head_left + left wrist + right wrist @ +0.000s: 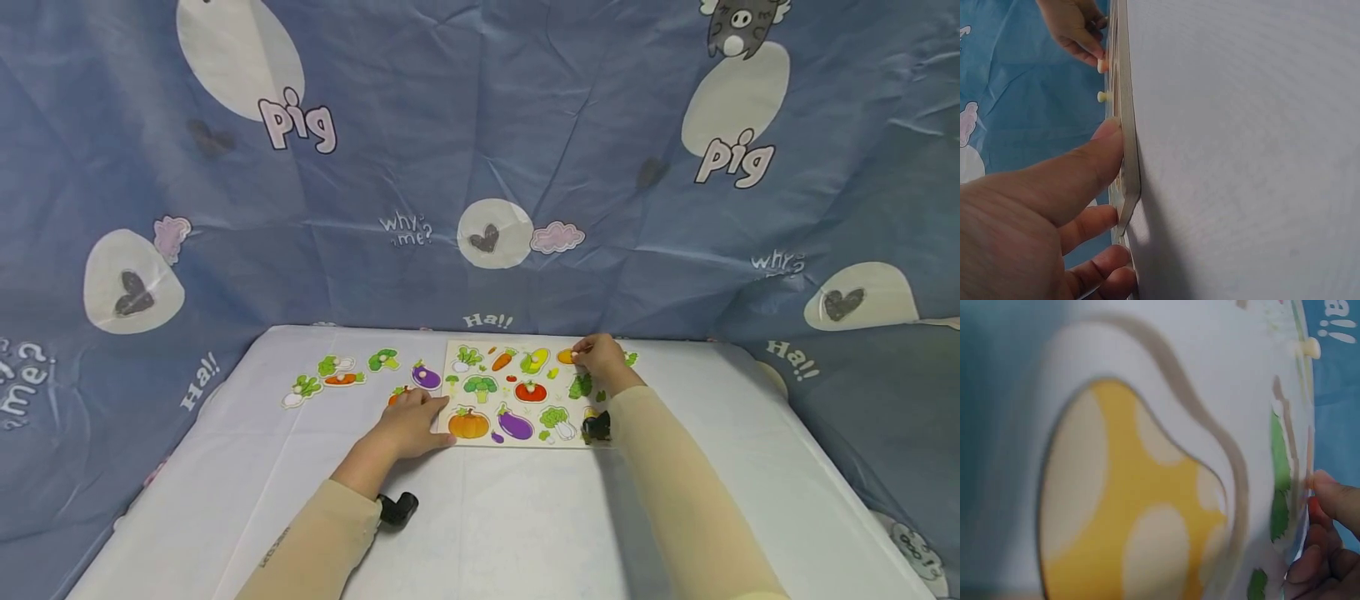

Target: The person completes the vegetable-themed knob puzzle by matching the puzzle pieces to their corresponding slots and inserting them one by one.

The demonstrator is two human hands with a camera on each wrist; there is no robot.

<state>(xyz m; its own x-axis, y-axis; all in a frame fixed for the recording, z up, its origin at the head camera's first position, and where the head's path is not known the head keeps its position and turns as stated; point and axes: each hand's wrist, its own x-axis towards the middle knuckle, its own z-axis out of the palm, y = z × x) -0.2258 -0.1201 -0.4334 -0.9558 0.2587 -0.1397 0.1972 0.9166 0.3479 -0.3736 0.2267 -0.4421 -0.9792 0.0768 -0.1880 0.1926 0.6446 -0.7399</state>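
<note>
A wooden vegetable puzzle board [442, 442] lies on the table, with peg-topped pieces such as a pumpkin [468, 423], eggplant [515, 423] and tomato [530, 391]. My left hand [411, 423] rests against the board's left edge. Its thumb [1094, 159] touches the board's front side near the corner, the other fingers spread along the left side. At the far right of the board, my right hand [600, 358] pinches an orange puzzle piece [566, 357], which the fingers partly cover. In the right wrist view a yellow spotted picture [1147, 506] on the board fills the foreground.
Loose vegetable pieces lie left of the board: a broccoli [384, 360], an eggplant [426, 375], a carrot [345, 379] and several others. One orange piece [397, 395] is partly behind my left hand. A blue printed cloth [420, 283] hangs behind the white tabletop [517, 533].
</note>
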